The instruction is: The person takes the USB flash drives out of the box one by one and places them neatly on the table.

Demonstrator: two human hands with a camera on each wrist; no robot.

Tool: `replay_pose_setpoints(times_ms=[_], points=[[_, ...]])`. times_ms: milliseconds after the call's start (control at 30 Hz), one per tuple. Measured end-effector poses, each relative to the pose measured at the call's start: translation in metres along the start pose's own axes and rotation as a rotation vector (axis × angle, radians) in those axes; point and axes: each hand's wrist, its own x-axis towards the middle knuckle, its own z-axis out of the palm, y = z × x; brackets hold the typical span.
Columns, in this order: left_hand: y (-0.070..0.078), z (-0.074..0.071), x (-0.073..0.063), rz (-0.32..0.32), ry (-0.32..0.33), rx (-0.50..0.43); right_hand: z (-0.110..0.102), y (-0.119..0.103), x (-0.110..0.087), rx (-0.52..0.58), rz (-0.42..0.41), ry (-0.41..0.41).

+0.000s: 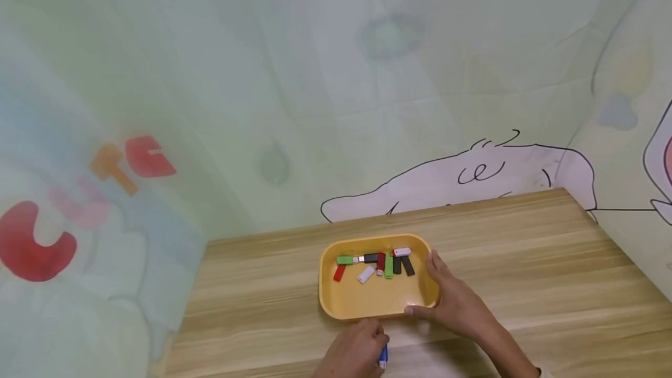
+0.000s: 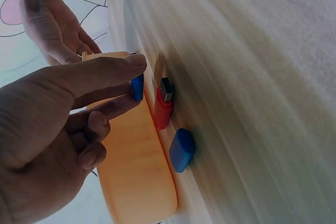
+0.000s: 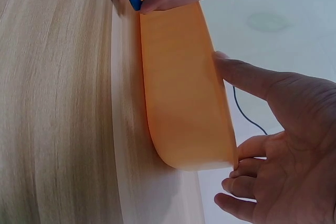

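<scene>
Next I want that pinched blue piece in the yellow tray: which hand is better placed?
The left hand, I'd judge: it pinches the blue piece just outside the yellow tray. The right hand grips the tray's right end, so seems better used steadying it.

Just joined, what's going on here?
A person's left hand pinches a blue USB stick by the near side of a yellow tray. The right hand grips the tray's right end. Red, green, white and black USB sticks lie inside; a red stick and another blue piece lie outside, beside the tray.
</scene>
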Motion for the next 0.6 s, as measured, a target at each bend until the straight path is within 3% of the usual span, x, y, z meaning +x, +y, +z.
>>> replay_pose_setpoints(times_ms=[600], points=[[-0.0031, 0.0071, 0.0039, -0.035, -0.043, -0.033, 0.0013, -0.0002, 0.002, 0.005, 0.04, -0.007]])
